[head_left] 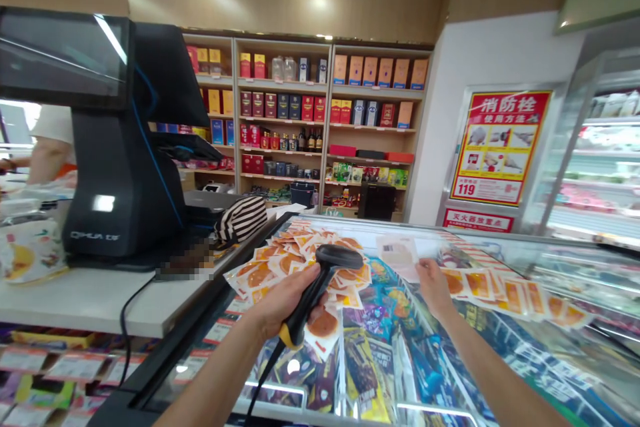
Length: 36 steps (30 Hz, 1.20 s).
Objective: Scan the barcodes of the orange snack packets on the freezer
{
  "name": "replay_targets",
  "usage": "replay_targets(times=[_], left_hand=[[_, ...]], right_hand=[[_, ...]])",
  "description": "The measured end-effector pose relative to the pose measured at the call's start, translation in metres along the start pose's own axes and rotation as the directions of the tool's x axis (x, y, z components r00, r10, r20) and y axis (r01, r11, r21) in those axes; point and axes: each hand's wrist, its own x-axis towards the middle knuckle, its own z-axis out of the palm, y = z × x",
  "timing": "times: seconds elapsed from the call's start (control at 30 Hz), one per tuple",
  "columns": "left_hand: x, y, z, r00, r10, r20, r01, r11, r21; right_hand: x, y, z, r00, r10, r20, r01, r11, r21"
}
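Observation:
My left hand (287, 300) is wrapped round the handle of a black barcode scanner (320, 287), whose head points to the right. From the scanner a black cord runs down toward me. My right hand (434, 283) pinches the edge of a pale, flat packet (399, 255) with a small printed label on it. Beneath the scanner lies a heap of flat snack packets (280, 263) with orange-brown contents, spread on the freezer's glass top. To the right of my right hand, more such packets (520, 293) lie overlapping in a row.
Under the glass of the freezer (370, 373) are several colourful bags. At left, a checkout terminal (115, 147) stands on a white counter (115, 300) beside a striped cloth item (243, 219). Shelves (283, 127) with boxes line the back wall. Another person's arm (50, 147) shows at far left.

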Motion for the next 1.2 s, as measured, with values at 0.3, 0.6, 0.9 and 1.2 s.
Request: replay_targets(times=[0.3,0.6,0.9,1.2], left_hand=[[0.009,-0.006,0.014,0.996,0.010,0.084,-0.009,1.000,-0.009],[0.012,-0.004,0.014,0.991,-0.036,0.128,0.037,0.999,-0.005],[0.016,-0.005,0.014,0.999,-0.010,0.051,0.008,0.999,0.035],[0.012,-0.002,-0.006,0.994,-0.014,-0.107,0.024,0.995,0.094]], right_hand=[[-0.001,0.016,-0.012,0.999,0.015,-0.041,-0.015,1.000,0.007],[-0.007,0.011,-0.023,0.997,0.003,-0.077,-0.010,0.996,-0.090],[-0.008,0.019,-0.024,0.993,-0.053,-0.109,0.028,0.976,-0.217],[0.008,0.033,-0.074,0.981,-0.181,-0.065,0.047,0.553,-0.832]])
